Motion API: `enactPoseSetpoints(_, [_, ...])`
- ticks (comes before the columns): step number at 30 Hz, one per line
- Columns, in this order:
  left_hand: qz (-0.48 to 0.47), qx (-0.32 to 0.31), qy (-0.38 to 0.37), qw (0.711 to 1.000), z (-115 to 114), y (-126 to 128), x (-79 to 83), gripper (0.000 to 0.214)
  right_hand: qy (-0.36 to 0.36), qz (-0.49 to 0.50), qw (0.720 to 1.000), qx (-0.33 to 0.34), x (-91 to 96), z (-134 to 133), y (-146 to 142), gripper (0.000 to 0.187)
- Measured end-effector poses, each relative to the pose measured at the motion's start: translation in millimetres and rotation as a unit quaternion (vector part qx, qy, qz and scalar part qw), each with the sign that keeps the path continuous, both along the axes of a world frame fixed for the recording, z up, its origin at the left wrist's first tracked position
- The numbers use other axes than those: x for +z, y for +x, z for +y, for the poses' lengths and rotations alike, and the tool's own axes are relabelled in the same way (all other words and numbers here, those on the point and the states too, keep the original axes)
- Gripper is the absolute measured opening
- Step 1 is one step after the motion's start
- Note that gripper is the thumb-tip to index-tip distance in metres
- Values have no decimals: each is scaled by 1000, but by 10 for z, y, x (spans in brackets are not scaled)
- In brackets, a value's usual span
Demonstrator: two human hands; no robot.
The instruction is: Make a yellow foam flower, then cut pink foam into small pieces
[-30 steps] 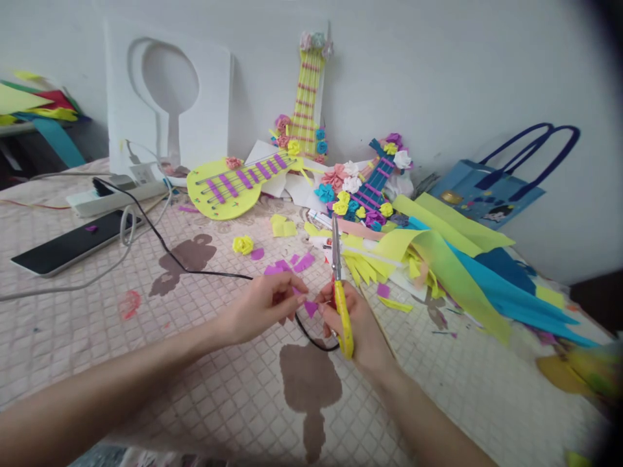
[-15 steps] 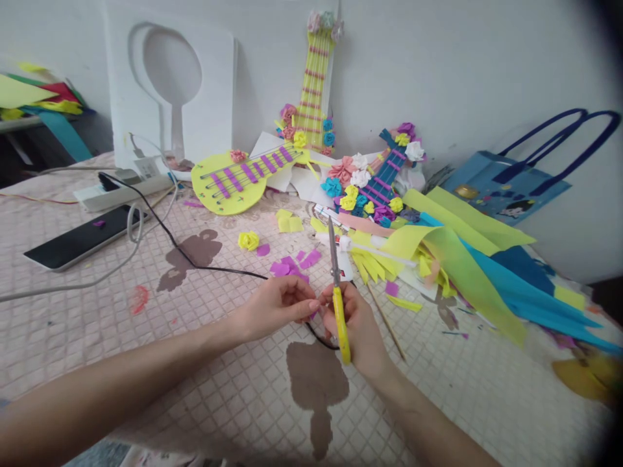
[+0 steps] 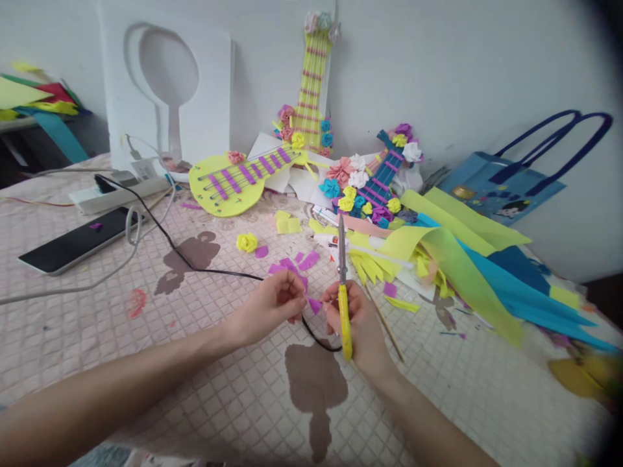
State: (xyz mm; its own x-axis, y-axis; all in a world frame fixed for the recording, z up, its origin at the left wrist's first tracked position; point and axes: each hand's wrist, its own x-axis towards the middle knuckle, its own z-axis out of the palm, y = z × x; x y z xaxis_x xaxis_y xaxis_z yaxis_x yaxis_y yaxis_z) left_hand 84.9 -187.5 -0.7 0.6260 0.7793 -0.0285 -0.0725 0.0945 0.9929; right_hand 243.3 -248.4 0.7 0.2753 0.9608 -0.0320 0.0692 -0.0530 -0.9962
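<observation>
My right hand (image 3: pixel 359 318) is closed around scissors (image 3: pixel 342 285) with yellow handles, whose blades point up and away from me. To its left, the fingers of my left hand (image 3: pixel 275 299) are pinched together. A small purple paper piece (image 3: pixel 315 305) shows between the two hands, at my left fingertips and close to the right ones. Just beyond my left hand lie several purple paper scraps (image 3: pixel 289 266). A black cable (image 3: pixel 316 338) loops below the gap between my hands. My left fingers partly hide the grip on the paper.
A yellow paper rose (image 3: pixel 247 243) lies ahead. Decorated paper guitars, one a yellow guitar (image 3: pixel 228 185), stand or lie toward the wall. Green crepe paper (image 3: pixel 467 279) and a wooden stick (image 3: pixel 387 324) are at right. A black phone-like slab (image 3: pixel 73 243) and a power strip (image 3: pixel 117 194) sit left.
My hands, which were together, have moved apart; the left shifted left and the right slightly right with the scissors. The purple piece between them shows more clearly.
</observation>
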Motion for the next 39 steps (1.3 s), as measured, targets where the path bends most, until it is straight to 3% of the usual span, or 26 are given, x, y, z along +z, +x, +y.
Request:
enactPoseSetpoints(5, [16,-24,-12,1000,-103,27,-44,23,37,-41,998,-25,-9,11,-5,21])
enactPoseSetpoints(13, [-88,-8,-68,994,-79,88,-149,39,46,-90,995,-17,-98,8,-46,24])
enactPoseSetpoints(19, [-58,-13,-90,994,-69,78,-119,38,32,-102,994,2,-122,-37,-54,26])
enactPoseSetpoints(28, [-24,-9,-47,999,-1,13,-109,26,-18,-4,1000,-17,-19,-1,-26,26])
enactPoseSetpoints(34, [-19,-39,-22,999,44,-17,-75,20,-40,44,998,12,-92,-4,37,23])
enactPoseSetpoints(39, [7,-49,70,996,76,-38,-37,5,-35,75,996,24,-109,-18,35,23])
